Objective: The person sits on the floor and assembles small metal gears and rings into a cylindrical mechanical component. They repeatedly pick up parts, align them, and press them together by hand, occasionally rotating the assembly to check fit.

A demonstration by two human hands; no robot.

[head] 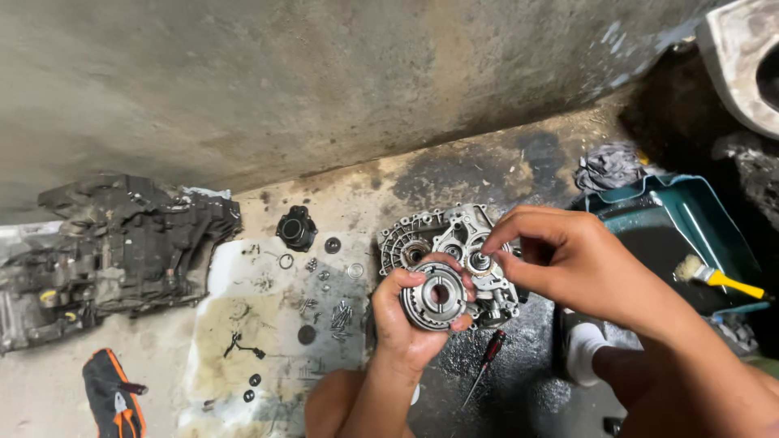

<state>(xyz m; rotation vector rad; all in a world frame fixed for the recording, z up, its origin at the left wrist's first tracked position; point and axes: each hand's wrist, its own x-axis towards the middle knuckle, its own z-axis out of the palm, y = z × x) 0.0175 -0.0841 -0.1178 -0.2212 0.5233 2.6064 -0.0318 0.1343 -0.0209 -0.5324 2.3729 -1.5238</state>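
Observation:
My left hand grips a round toothed metal gear, held up with its open centre facing me. My right hand pinches a small round bearing-like part just to the upper right of the gear, close to touching it. Behind both hands a grey aluminium gearbox housing lies flat on the oily floor. A red-handled screwdriver lies below the housing.
A dirty black gearbox case sits at left, a black round cap and several small washers, rings and bolts on a stained sheet. An orange-black pouch is lower left. A green tray with a yellow-handled brush stands right.

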